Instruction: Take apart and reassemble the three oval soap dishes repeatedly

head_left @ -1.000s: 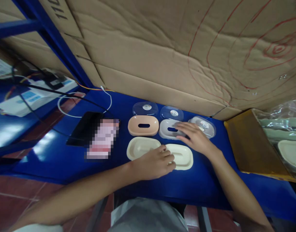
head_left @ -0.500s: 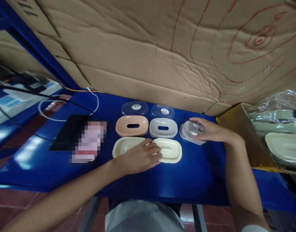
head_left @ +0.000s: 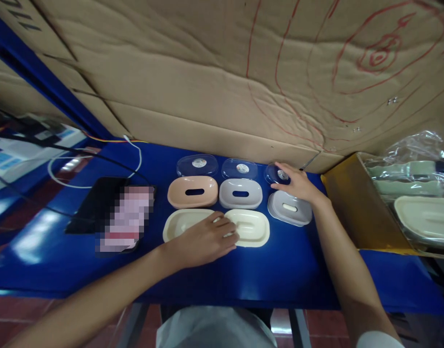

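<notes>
Right hand spanning a clear lid, left hand resting at the cream trays

Head view. I'm watching two bare hands working over a blue table (head_left: 276,282). The right hand (head_left: 298,183) is spanning the right-hand clear lid (head_left: 271,173), thumb and fingers parted and bracing its near and far rims; the lid is sitting at the back, just behind a grey tray (head_left: 290,216) whose slot is holding a small pale piece. The left hand (head_left: 207,239) is curling its fingers over the inner rims of two paired trays, the left cream tray (head_left: 176,224) and the right cream tray (head_left: 256,227). Whether it is pinching either one, I can't tell; the knuckles are covering the contact.

Behind these, a peach dish (head_left: 195,200) and a grey dish (head_left: 256,194) are standing side by side, two more labelled clear lids (head_left: 193,169) lying beyond them. A phone (head_left: 129,212) is lying to the left; an open cardboard box (head_left: 356,203) is standing to the right.
</notes>
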Demonstrator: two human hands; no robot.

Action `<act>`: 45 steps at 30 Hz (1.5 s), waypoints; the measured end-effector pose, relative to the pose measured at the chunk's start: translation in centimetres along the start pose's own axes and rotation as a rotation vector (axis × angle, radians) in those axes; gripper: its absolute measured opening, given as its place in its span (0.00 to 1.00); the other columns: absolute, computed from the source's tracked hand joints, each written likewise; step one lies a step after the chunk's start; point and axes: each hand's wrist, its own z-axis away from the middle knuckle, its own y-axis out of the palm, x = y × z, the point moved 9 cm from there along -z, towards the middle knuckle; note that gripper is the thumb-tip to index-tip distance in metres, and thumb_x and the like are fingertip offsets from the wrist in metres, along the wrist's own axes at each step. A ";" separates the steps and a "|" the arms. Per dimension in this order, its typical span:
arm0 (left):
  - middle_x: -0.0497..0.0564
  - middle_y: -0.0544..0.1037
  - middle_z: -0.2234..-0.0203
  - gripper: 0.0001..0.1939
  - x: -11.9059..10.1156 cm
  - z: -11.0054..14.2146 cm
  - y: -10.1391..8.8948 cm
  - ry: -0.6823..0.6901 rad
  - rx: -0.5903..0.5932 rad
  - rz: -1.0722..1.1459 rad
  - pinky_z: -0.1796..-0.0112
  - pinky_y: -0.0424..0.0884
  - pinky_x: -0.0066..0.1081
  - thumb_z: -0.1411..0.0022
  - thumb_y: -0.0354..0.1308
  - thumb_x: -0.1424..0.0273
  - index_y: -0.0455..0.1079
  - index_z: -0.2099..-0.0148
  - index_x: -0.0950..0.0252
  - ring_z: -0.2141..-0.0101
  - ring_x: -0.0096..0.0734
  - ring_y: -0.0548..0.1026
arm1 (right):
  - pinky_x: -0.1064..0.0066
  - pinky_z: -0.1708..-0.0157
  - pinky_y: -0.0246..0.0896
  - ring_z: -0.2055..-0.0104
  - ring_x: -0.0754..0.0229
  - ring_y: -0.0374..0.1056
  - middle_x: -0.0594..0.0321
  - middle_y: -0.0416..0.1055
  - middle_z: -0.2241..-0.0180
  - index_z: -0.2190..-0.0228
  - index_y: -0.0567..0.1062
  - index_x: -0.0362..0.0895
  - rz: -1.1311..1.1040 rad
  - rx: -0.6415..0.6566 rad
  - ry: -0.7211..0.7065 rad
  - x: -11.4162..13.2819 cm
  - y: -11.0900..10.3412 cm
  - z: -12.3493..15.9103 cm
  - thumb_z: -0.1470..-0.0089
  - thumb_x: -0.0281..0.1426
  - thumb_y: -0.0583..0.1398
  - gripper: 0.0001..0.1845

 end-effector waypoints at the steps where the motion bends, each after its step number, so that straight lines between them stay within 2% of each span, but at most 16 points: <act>1: 0.51 0.81 0.56 0.03 0.0 0.0 0.0 0.001 0.000 -0.001 0.48 0.67 0.42 0.25 0.62 0.69 0.73 0.51 0.62 0.55 0.39 0.79 | 0.31 0.30 0.53 0.26 0.33 0.60 0.51 0.65 0.28 0.28 0.65 0.58 -0.004 0.006 0.001 -0.2 0.3 -0.1 0.41 0.52 0.69 0.45; 5: 0.51 0.81 0.56 0.03 -0.1 0.0 -0.2 -0.001 -0.004 0.001 0.48 0.67 0.42 0.24 0.61 0.69 0.74 0.51 0.62 0.55 0.39 0.79 | 0.34 0.29 0.53 0.25 0.36 0.59 0.50 0.64 0.27 0.29 0.67 0.57 -0.033 0.044 -0.010 -0.4 1.3 -0.3 0.42 0.50 0.70 0.44; 8: 0.51 0.82 0.56 0.03 -0.1 0.0 -0.3 -0.001 0.002 0.000 0.47 0.68 0.42 0.24 0.60 0.69 0.74 0.51 0.62 0.55 0.39 0.79 | 0.37 0.28 0.52 0.25 0.39 0.58 0.51 0.62 0.27 0.31 0.68 0.57 -0.059 0.078 -0.030 0.1 1.2 -0.3 0.45 0.47 0.73 0.45; 11: 0.51 0.82 0.55 0.04 -0.1 -0.1 -0.3 0.007 0.004 -0.004 0.48 0.68 0.42 0.23 0.59 0.69 0.73 0.50 0.62 0.55 0.39 0.79 | 0.39 0.28 0.52 0.24 0.38 0.57 0.50 0.62 0.27 0.33 0.71 0.53 -0.071 0.048 -0.048 1.3 -1.2 0.3 0.43 0.47 0.71 0.40; 13: 0.51 0.82 0.55 0.04 -0.1 -0.1 -0.4 0.010 0.002 -0.010 0.47 0.68 0.42 0.22 0.58 0.69 0.73 0.50 0.62 0.55 0.39 0.79 | 0.43 0.30 0.58 0.30 0.40 0.66 0.52 0.71 0.33 0.38 0.76 0.51 -0.074 -0.003 -0.082 2.8 -3.6 1.5 0.38 0.48 0.67 0.31; 15: 0.52 0.82 0.55 0.04 0.0 -0.1 -0.4 0.011 -0.004 -0.012 0.48 0.68 0.41 0.22 0.58 0.68 0.73 0.51 0.62 0.54 0.39 0.79 | 0.49 0.39 0.70 0.41 0.44 0.77 0.56 0.81 0.44 0.45 0.80 0.51 -0.075 0.068 -0.070 4.1 -4.7 3.3 0.35 0.49 0.64 0.23; 18: 0.52 0.81 0.55 0.05 0.1 -0.1 -0.3 0.008 0.000 -0.012 0.48 0.68 0.41 0.22 0.59 0.68 0.73 0.51 0.62 0.55 0.39 0.79 | 0.50 0.49 0.74 0.49 0.41 0.80 0.54 0.84 0.49 0.45 0.80 0.50 0.083 0.218 0.016 4.9 -4.0 7.4 0.35 0.51 0.63 0.25; 19: 0.52 0.81 0.55 0.05 0.1 -0.1 -0.3 0.009 0.005 -0.011 0.48 0.67 0.41 0.23 0.59 0.68 0.73 0.51 0.62 0.55 0.39 0.79 | 0.47 0.48 0.73 0.48 0.39 0.80 0.52 0.83 0.48 0.44 0.79 0.50 0.182 0.233 0.042 4.9 -3.5 8.9 0.34 0.51 0.62 0.25; 21: 0.52 0.81 0.56 0.05 0.1 -0.2 -0.2 0.014 0.008 -0.011 0.49 0.67 0.41 0.23 0.59 0.68 0.74 0.52 0.63 0.55 0.39 0.79 | 0.44 0.45 0.71 0.42 0.37 0.77 0.49 0.79 0.41 0.39 0.76 0.50 0.293 0.259 0.032 5.4 -1.9 11.8 0.34 0.48 0.63 0.28; 23: 0.52 0.81 0.56 0.05 0.0 -0.2 -0.2 0.020 0.002 -0.011 0.49 0.67 0.41 0.23 0.59 0.68 0.74 0.52 0.63 0.56 0.39 0.79 | 0.43 0.43 0.70 0.36 0.37 0.73 0.49 0.75 0.35 0.35 0.72 0.48 0.343 0.194 0.025 5.9 -0.8 13.9 0.33 0.43 0.62 0.28; 27: 0.52 0.81 0.57 0.05 0.1 -0.2 -0.2 0.014 -0.010 -0.003 0.50 0.66 0.40 0.24 0.61 0.68 0.75 0.53 0.63 0.56 0.38 0.78 | 0.44 0.42 0.68 0.38 0.42 0.75 0.49 0.78 0.39 0.35 0.72 0.47 0.383 0.032 -0.035 7.4 -0.2 16.7 0.28 0.36 0.57 0.24; 32: 0.51 0.81 0.58 0.07 0.2 -0.3 0.2 0.003 0.010 -0.016 0.49 0.64 0.40 0.23 0.60 0.66 0.76 0.54 0.62 0.57 0.38 0.78 | 0.47 0.41 0.67 0.37 0.45 0.74 0.53 0.78 0.38 0.34 0.72 0.49 0.328 0.037 -0.090 8.7 -0.4 18.8 0.25 0.38 0.54 0.24; 36: 0.51 0.81 0.58 0.07 0.3 -0.3 0.4 0.001 -0.002 -0.027 0.50 0.64 0.40 0.23 0.60 0.65 0.76 0.54 0.62 0.58 0.38 0.77 | 0.49 0.40 0.65 0.39 0.47 0.76 0.54 0.79 0.40 0.34 0.71 0.49 0.316 -0.010 -0.111 9.4 -1.4 19.4 0.24 0.36 0.52 0.23; 39: 0.50 0.81 0.58 0.07 0.2 -0.2 0.4 0.006 -0.026 -0.034 0.50 0.64 0.40 0.23 0.60 0.64 0.76 0.54 0.62 0.58 0.38 0.77 | 0.49 0.38 0.62 0.39 0.47 0.75 0.53 0.79 0.39 0.33 0.70 0.49 0.339 -0.089 -0.140 9.6 -2.5 18.7 0.24 0.35 0.53 0.23; 42: 0.50 0.81 0.58 0.07 0.2 -0.2 0.5 0.012 -0.028 -0.033 0.50 0.64 0.39 0.24 0.60 0.65 0.76 0.54 0.63 0.58 0.38 0.77 | 0.49 0.39 0.61 0.39 0.45 0.74 0.51 0.79 0.40 0.35 0.73 0.46 0.393 -0.148 -0.154 9.2 -3.2 16.7 0.25 0.34 0.53 0.22; 45: 0.51 0.81 0.58 0.07 0.2 -0.3 0.4 0.003 -0.023 -0.030 0.50 0.64 0.39 0.24 0.61 0.66 0.76 0.53 0.63 0.57 0.37 0.78 | 0.48 0.39 0.61 0.40 0.44 0.75 0.49 0.80 0.41 0.37 0.75 0.45 0.438 -0.163 -0.161 8.6 -2.9 14.0 0.25 0.33 0.53 0.22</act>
